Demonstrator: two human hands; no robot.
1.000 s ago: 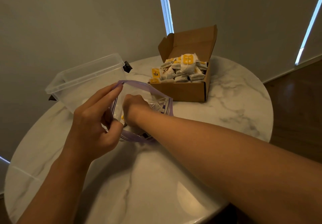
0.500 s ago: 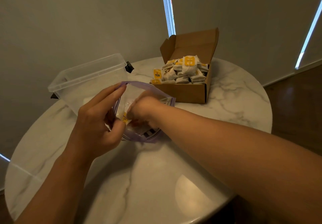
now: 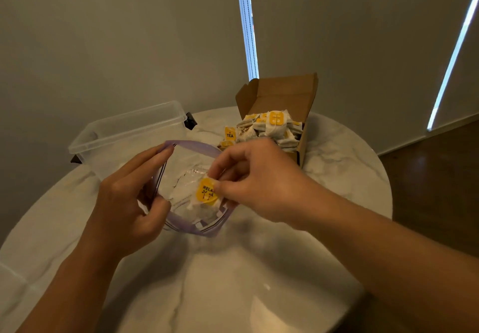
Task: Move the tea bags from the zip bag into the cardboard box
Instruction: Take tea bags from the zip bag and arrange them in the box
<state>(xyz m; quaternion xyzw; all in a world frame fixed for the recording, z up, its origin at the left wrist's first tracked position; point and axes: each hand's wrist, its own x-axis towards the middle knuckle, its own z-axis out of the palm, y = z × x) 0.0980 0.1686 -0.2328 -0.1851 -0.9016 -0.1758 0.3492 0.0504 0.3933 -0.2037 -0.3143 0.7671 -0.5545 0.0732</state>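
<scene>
A clear zip bag (image 3: 186, 172) with a purple rim lies open on the round marble table (image 3: 233, 281). My left hand (image 3: 132, 198) pinches the bag's left rim and holds the mouth wide. My right hand (image 3: 254, 182) pinches a white tea bag (image 3: 204, 198) with a yellow tag, lifted just above the bag's mouth. Behind it stands an open cardboard box (image 3: 303, 136), lid flap up, heaped with several tea bags (image 3: 269, 128), some spilling over its left side.
A clear plastic tub (image 3: 124, 136) with black clips stands at the table's back left, close behind the zip bag. The table edge curves round on the right, with a wooden floor (image 3: 427, 190) beyond. Walls close in behind.
My right hand, which was deep inside the zip bag, has drawn back up and to the right, bringing a tea bag out over the bag's mouth. My left hand keeps its hold.
</scene>
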